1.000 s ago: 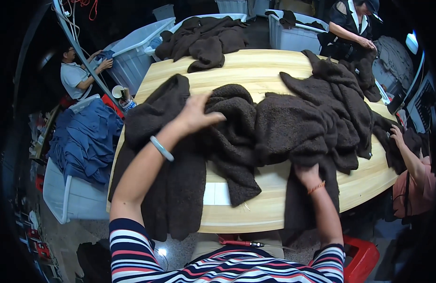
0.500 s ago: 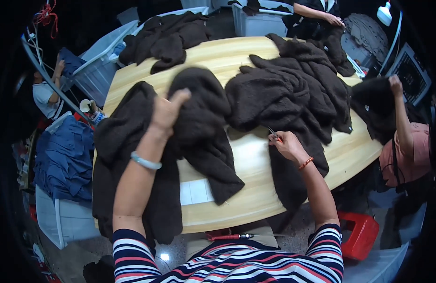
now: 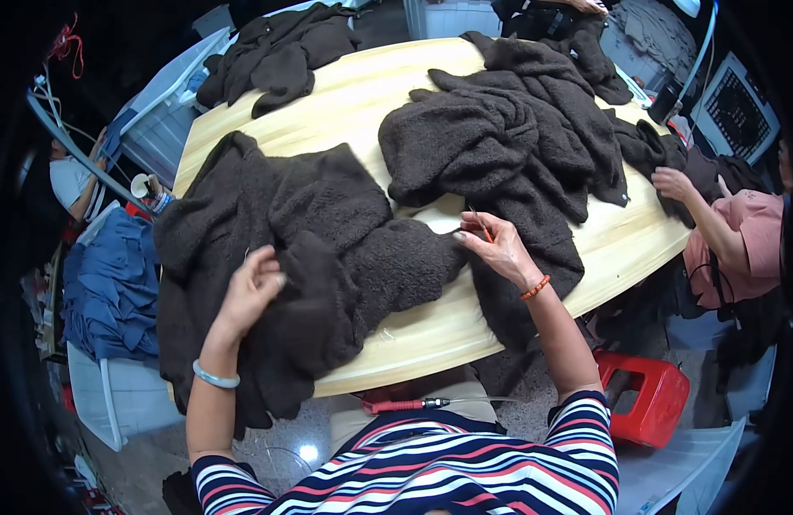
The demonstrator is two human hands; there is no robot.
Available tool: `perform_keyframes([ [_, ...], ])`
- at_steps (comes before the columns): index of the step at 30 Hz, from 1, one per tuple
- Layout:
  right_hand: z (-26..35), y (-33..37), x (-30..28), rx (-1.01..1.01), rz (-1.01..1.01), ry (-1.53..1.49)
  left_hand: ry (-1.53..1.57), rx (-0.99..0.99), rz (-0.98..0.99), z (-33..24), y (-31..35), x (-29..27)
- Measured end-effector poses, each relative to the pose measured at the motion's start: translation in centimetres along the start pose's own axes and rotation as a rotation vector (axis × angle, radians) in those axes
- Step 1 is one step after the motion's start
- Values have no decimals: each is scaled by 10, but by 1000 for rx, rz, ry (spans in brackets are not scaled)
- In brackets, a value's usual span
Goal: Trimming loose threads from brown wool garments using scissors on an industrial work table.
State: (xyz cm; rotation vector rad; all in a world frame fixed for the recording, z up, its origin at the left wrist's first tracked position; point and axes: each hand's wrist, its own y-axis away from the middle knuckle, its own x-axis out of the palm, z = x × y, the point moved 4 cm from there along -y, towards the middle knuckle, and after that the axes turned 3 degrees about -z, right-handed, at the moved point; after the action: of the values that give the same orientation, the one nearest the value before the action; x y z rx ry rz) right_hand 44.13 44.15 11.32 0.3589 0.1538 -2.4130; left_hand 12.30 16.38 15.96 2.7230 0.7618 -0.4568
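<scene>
A dark brown fleecy garment lies spread over the left side of the light wooden table, its lower end hanging past the near edge. My left hand is over it, fingers apart and loosely bent, with no cloth visibly gripped. In my right hand is a pair of small thread snips, blades pointing up and showing some orange at the handle. The thumb and fingertips of that hand also meet the end of a brown sleeve. A large heap of similar brown garments lies just beyond my right hand.
More brown garments lie at the table's far left. Blue cloth fills a bin on the left. A red stool stands at lower right. Co-workers are on both sides; one in a pink top handles brown cloth at the right edge.
The brown garment my left hand was lifting now lies flatter, its sleeve stretched toward my right hand. My left hand has come down and nearer; the snips remain in my right hand.
</scene>
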Motion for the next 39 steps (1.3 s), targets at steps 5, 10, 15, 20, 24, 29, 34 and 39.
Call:
perform_keyframes([
  [5,10,11,34,-130,19,312,-348,353,-333,-43,-31,13],
  [10,18,23,65,-40,291,469,-893,123,-114,-30,-65,87],
  [15,27,28,-1,-307,-192,386,-274,457,-169,-53,-85,59],
  [20,47,43,-139,-400,-690,44,457,615,-483,-124,-35,-1],
  [24,42,64,-158,-340,-593,206,177,526,-566,-81,5,-16],
  [29,-16,99,-136,-26,-317,382,-500,251,5,-20,55,17],
  [34,-41,116,-124,-54,-202,478,-565,68,70,0,73,28],
  [39,-28,118,-128,-45,-203,477,-626,-21,127,-14,65,57],
])
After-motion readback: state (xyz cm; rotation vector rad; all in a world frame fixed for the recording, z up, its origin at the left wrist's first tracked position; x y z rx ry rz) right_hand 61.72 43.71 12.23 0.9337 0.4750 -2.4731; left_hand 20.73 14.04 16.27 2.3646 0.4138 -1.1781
